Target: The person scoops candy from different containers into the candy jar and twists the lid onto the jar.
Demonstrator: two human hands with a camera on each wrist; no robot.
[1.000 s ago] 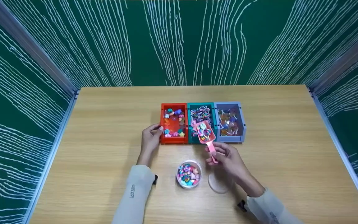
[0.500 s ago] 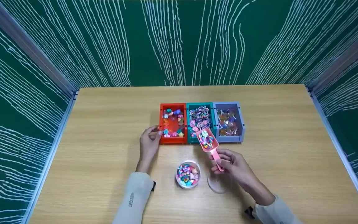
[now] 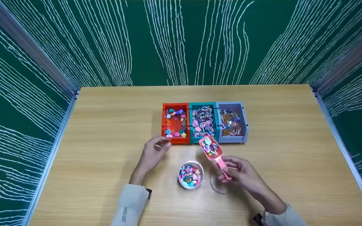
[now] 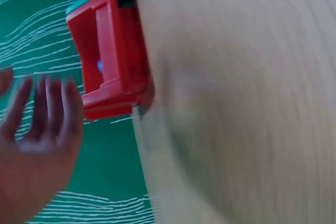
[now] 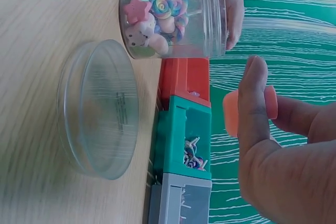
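My right hand point(image 3: 244, 175) pinches the handle of a pink scoop point(image 3: 221, 162); swirl lollipop charms point(image 3: 210, 147) fill its bowl, held in front of the green bin point(image 3: 203, 139). In the right wrist view my fingers partly hide the scoop point(image 5: 230, 114). My left hand point(image 3: 151, 155) hovers by the front left corner of the red bin point(image 3: 175, 141), fingers loosely bent around nothing; the left wrist view shows those fingers apart from the red bin point(image 4: 123, 51). Between the hands stands a clear jar point(image 3: 181, 183) holding star, bear and swirl charms point(image 5: 152, 17).
A clear round lid point(image 5: 100, 108) lies on the table right of the jar, partly under my right hand. The red, green and grey-purple bin point(image 3: 233, 139) stand joined in a row. Green walls point(image 3: 193, 44) with white lines surround the wooden table point(image 3: 105, 125).
The scoop with its charms has moved back from over the green bin toward me and slightly right. My left hand has let go of the red bin's side and come nearer.
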